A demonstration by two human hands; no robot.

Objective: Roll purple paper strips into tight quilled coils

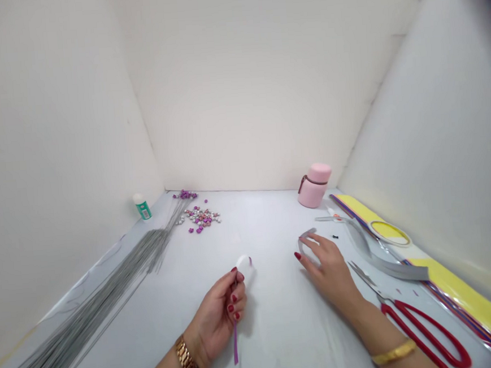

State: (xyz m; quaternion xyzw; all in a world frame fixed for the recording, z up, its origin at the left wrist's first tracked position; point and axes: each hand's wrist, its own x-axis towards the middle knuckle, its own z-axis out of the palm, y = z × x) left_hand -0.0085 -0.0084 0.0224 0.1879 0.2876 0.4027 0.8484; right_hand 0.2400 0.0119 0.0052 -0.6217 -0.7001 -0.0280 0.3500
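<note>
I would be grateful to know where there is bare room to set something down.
The widest bare patch runs between the small purple and silver pieces and the pink flask. Another lies between the wire bundle and left hand. Beyond the right hand, scissors, grey ribbon and yellow sheets crowd the side.

- Wire bundle [89, 304] is running along the table's [278, 329] left side, far ends reaching the bead cluster [185, 194].
- Small bottle [142, 207] is standing left of it, by the left wall.
- Loose beads [203, 217] are lying before the cluster.
- Flask [312, 189] is standing back right.
- Packets [462, 291] are lining the right wall, ring [408, 238] lying on top.
- Scissors [427, 328] are lying left of the packets.
</note>
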